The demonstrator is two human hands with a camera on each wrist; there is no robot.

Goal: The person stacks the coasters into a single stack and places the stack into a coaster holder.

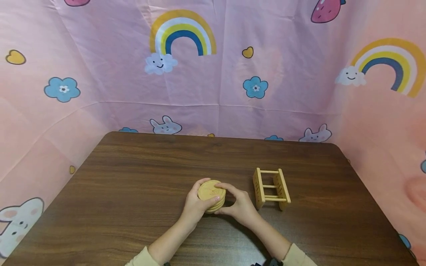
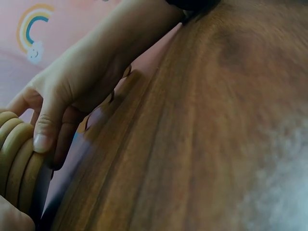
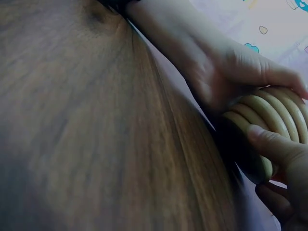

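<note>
A stack of several round wooden coasters (image 1: 209,189) is held between both hands above the table. The top one carries an engraved drawing. My left hand (image 1: 194,207) grips the stack from the left, its thumb along the near side and fingers around the far side. From the right, my right hand (image 1: 243,208) pinches the stack, with the index finger at the top and the thumb low on the edge. The coasters' rounded edges (image 2: 17,159) show in the left wrist view. In the right wrist view, the lowest coaster's underside (image 3: 240,151) looks dark.
A small light-wood rack (image 1: 271,188) with slotted sides and crossbars stands just right of my right hand. The dark brown wooden table (image 1: 139,173) extends around the hands. A patterned cloth (image 1: 199,88) encloses its back and sides.
</note>
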